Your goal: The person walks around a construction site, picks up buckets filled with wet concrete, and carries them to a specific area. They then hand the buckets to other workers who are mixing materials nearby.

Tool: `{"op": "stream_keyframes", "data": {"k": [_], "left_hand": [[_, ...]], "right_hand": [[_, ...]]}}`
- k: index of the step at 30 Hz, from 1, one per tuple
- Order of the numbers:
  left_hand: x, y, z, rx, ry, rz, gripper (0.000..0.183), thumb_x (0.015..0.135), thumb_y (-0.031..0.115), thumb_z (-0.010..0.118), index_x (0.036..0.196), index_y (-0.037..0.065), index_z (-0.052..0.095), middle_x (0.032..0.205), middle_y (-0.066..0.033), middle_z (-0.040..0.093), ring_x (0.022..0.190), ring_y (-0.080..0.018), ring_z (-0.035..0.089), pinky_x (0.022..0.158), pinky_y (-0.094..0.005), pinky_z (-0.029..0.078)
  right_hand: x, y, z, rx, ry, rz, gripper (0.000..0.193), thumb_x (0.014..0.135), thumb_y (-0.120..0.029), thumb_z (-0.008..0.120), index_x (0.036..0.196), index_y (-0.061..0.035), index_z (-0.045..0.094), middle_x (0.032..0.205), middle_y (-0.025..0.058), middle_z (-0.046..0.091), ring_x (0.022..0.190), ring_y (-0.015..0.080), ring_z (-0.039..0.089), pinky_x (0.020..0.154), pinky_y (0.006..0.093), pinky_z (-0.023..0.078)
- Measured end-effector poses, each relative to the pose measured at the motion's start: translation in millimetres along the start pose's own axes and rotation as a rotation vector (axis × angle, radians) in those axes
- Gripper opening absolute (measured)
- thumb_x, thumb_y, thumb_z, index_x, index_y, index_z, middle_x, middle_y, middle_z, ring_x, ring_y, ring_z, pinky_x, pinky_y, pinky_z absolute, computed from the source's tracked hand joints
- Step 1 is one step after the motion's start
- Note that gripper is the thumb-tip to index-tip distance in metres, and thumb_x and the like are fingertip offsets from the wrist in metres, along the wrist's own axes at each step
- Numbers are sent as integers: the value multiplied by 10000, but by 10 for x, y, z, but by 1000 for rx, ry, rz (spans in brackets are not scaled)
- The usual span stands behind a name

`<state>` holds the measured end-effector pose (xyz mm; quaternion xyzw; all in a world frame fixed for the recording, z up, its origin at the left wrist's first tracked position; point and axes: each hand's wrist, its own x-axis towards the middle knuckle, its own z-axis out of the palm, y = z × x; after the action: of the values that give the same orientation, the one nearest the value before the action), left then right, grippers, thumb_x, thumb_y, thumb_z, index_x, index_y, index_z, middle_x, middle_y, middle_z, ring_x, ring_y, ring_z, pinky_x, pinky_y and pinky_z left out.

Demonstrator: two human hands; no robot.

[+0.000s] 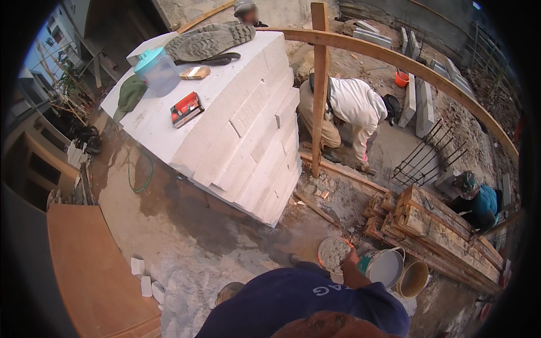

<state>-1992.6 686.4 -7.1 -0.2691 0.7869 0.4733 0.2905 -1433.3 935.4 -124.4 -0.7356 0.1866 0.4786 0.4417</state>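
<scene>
In the middle of my view, the biggest thing is a tall stack of white blocks [248, 135]. On the right is a long pile of wooden boards [445, 225], sloping down to the lower right. Behind the stack, a person in a pale top [350, 101] bends low to the ground. Near the bottom, I see a green and white bucket [366, 263] with a tan bucket [416, 277] on its right. Just left of both sits a small bucket [319, 257] of grey mix [334, 252]. Its round mouth faces up at me; I cannot tell its long way, because most of its side is hidden. The right hand [350, 262] is at its right edge; I cannot tell if it grips. The left hand is out of my sight.
</scene>
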Motion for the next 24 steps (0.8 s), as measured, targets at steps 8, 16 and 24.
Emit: {"op": "stream_keyframes", "data": {"k": [8,16,24], "left_hand": [[148,61,107,-11,7,-53,559,958,606,340,732,116,486,528,-22,376,394,-179,365,361,-315,313],[361,-136,-374,-128,38,-125,569,958,612,329,732,114,488,525,-24,376,394,-181,367,358,-319,314],[743,-1254,-1397,-455,141,-389,580,958,618,317,732,112,489,523,-27,377,394,-183,370,356,-323,315]], "right_hand": [[-186,-22,89,-93,74,8,399,843,-447,630,888,-50,627,733,65,551,599,221,514,536,400,415],[448,328,286,-278,-86,-126,420,866,-441,592,939,-29,629,839,71,602,713,213,572,633,386,458],[-398,600,575,-604,-96,-68,630,938,-484,462,1401,-59,417,1021,109,596,663,215,483,553,350,392]]}}
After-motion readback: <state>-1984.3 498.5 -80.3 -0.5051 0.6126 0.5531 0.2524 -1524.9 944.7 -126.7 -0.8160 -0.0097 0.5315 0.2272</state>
